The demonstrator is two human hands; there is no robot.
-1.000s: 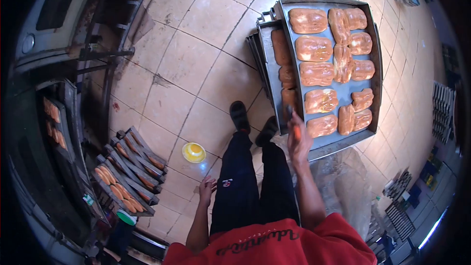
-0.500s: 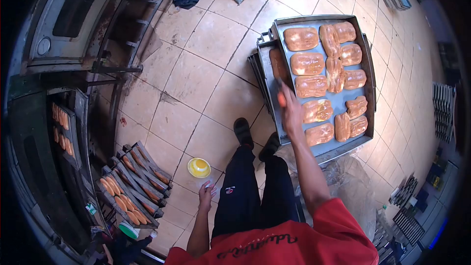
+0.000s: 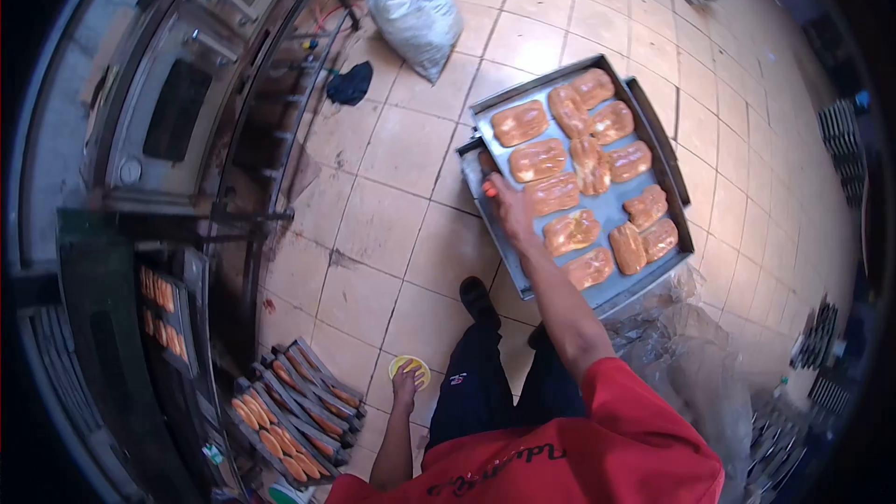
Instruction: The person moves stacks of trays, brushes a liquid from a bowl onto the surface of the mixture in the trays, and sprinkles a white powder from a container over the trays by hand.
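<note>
My right hand [image 3: 509, 207] is closed around an orange-handled brush [image 3: 490, 189], at the left edge of the upper baking tray [image 3: 602, 266]. The brush's working end is hidden. It points toward a brown loaf [image 3: 486, 164] on a lower tray, partly covered by the upper one. Glossy browned loaves [image 3: 551, 194] lie in rows on the upper tray, some set crosswise. My left hand [image 3: 407, 381] hangs low with loosely spread fingers, overlapping a yellow bowl [image 3: 422, 369] on the floor in this view.
Trays of long rolls [image 3: 280, 439] stand at lower left, beside a rack holding another bread tray [image 3: 166, 317]. Ovens [image 3: 177, 112] line the left side. A white sack [image 3: 417, 23] and a black bag [image 3: 349, 84] lie on the tiles. Clear plastic sheeting [image 3: 681, 364] is by my right side.
The view has shifted, so the floor things appear lower and farther right. My right hand has moved left to the upper tray's edge with the brush. My left hand now overlaps the yellow bowl.
</note>
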